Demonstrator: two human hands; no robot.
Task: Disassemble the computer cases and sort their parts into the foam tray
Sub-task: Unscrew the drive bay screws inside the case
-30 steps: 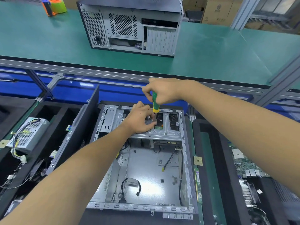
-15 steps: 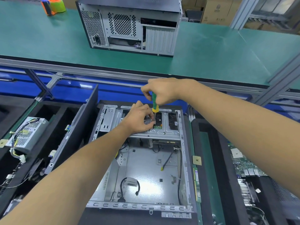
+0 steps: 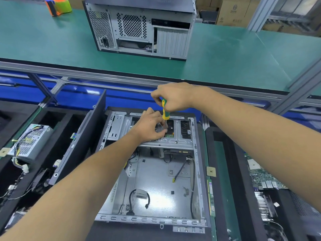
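Green-matted workbench (image 3: 225,54) on aluminium framing (image 3: 121,79), blue panel (image 3: 83,91) beneath, cardboard boxes (image 3: 232,13) stacked behind, bright overhead lighting

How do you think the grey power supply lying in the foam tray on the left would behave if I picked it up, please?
The power supply is a metal box, so it is probably stiff and fairly heavy for its size. Its loose wires would likely dangle and might snag on the foam tray. It lies tilted against the foam, so it may shift when touched.
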